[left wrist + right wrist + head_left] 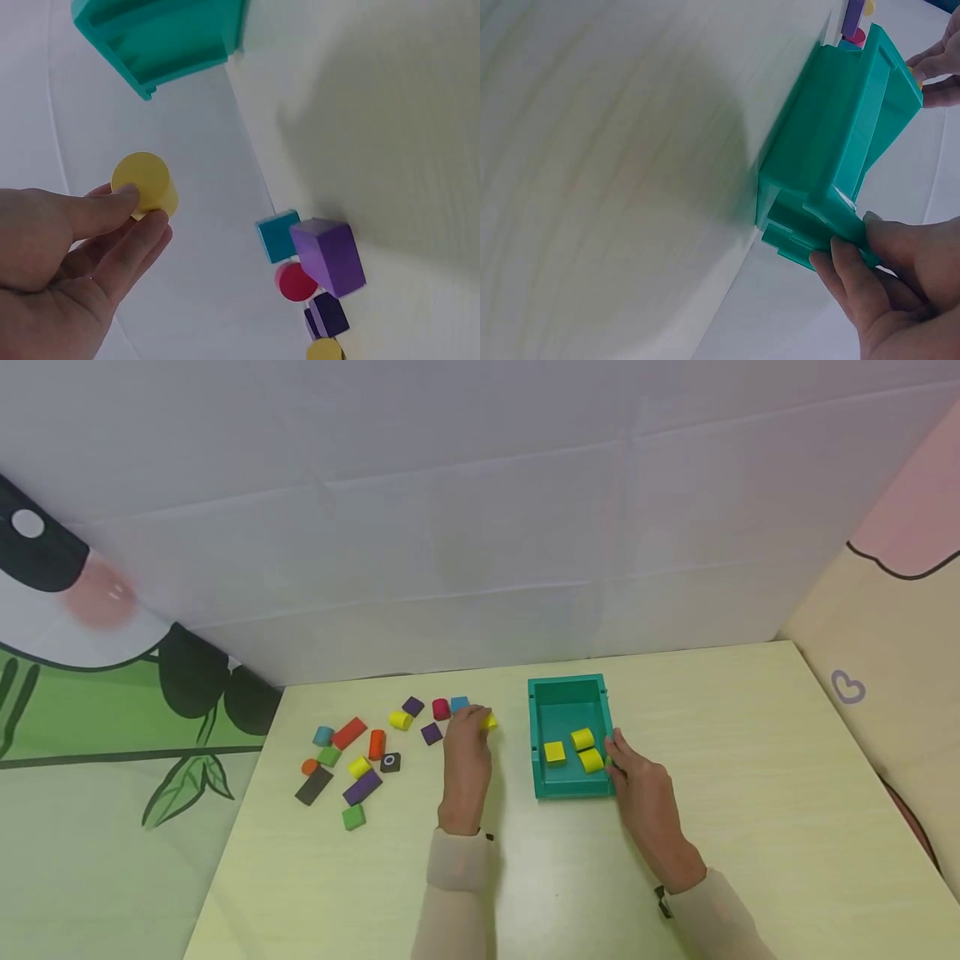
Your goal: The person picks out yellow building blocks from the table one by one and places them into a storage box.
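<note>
Between thumb and fingers my left hand (467,760) pinches a yellow cylinder block (142,180), raised above the table in the left wrist view. My right hand (648,797) grips the right side wall of a teal plastic bin (817,127), thumb on the rim and fingers against the outside. Inside the bin lie a yellow cube (555,752) and yellow cylinders (582,739). Near the left hand are a blue block (459,702), a red cylinder (440,709) and a purple block (431,733); the hand partly covers the blue one.
Several more blocks are scattered on the left of the pale table (525,877), among them a red bar (349,733), a purple bar (363,787), a black bar (314,786) and a green block (354,817). A pale cloth wall (450,560) stands behind the table.
</note>
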`<action>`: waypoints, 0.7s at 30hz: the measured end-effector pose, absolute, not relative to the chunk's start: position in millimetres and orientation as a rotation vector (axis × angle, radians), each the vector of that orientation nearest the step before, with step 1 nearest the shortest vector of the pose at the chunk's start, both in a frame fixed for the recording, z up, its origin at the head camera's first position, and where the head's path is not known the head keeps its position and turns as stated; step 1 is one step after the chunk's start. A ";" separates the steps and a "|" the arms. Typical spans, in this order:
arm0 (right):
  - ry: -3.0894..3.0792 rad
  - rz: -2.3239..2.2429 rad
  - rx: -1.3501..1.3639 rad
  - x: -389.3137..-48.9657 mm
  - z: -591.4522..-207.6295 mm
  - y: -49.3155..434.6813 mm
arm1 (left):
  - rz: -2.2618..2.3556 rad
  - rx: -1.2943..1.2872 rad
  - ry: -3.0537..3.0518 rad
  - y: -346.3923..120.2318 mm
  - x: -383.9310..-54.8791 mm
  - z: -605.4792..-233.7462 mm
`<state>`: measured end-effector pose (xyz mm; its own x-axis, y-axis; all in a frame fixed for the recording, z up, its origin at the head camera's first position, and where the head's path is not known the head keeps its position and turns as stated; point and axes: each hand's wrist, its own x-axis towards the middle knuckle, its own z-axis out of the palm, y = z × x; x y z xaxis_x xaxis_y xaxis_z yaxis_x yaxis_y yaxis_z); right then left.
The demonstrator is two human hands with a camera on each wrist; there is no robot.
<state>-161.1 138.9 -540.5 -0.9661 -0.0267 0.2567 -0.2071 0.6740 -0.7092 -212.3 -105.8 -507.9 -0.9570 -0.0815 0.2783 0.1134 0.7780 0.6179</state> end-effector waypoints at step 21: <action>-2.656 1.188 0.171 -162.4 -544.4 138.3 | -0.980 -0.105 -2.739 -70.1 -218.7 -498.2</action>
